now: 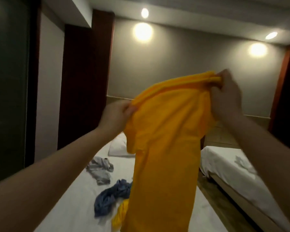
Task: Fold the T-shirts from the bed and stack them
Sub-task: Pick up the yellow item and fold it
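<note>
- Our left hand (118, 114) and right hand (224, 99) pinch the yellow T-shirt (166, 148) by its top edge, fingers (225, 75) curled round bunched cloth.
- It hangs below our fingers over the bed (70, 198), probably to open flat for folding.

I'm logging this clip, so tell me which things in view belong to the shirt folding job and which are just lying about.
Part of the job: orange T-shirt, held up by the left hand and right hand; crumpled grey shirt, blue shirt and partly hidden yellow garment on the near bed.

Just lying about: pillow; second bed with a crumpled white cloth.
</note>
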`<state>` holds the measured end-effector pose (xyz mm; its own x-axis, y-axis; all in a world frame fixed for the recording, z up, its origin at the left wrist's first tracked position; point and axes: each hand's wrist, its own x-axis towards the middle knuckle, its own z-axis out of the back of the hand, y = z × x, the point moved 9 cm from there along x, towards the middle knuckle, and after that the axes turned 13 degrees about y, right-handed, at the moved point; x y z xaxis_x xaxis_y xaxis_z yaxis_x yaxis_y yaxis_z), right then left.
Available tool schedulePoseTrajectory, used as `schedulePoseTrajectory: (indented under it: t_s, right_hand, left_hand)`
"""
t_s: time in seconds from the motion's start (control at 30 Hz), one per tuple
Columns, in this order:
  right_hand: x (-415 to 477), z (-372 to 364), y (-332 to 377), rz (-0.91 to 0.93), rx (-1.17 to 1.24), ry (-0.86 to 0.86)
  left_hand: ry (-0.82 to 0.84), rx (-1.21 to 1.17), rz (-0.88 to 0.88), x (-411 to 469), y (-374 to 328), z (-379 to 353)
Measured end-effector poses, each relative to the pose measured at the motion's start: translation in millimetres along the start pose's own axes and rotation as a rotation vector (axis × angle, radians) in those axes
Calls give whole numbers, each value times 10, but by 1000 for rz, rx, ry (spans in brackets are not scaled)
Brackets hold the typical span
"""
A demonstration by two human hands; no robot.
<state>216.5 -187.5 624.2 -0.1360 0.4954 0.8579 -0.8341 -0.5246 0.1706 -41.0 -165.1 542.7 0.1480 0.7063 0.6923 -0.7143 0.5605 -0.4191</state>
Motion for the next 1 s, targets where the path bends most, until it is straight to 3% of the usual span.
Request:
schedulePoseTrajectory:
  t_s: [0.07,0.1,0.13,0.23,0.33,0.43,0.53,0.6,0.63,0.73,0.83,0.93,1.0]
  right_hand:
    - [-139,-638,67,133,-277,441]
    - [-219,-817,2,163,-369,567]
    - [-184,-796,-17,193,-446,555]
    - [-6,-371,6,122,-349,250]
    - [-30,-390,95,217,-446,374]
    - [-154,-118,58,177,-422,141]
    - [-523,-709,178,495,-536,470]
    - [-419,-594,107,333,-415,423]
    - [-329,-447,75,251,-361,313]
    - [-268,-458,224,281,-358,356]
    - [-219,-359,190,189,-254,327]
    - [-243,-529,187,243,-311,512]
    - [-174,-317,266,252,-268,359]
  left_hand:
    - [275,360,25,62,43,-351]
    - [273,449,-3,90,57,-340]
    - [234,419,-17,133,48,-234]
    - [194,242,-26,212,47,53]
    - [302,238,-18,103,121,34]
    - [290,192,-26,-1,185,119]
    - [469,368,-16,-145,269,-53]
    - [424,306,14,-136,299,10]
    - [412,274,26,-130,277,48]
    - [500,284,103,-149,306,-5]
    - [632,391,127,-207,320,-107]
    - [719,503,148,-255,309,-94]
    - [630,469,142,-159,268,73]
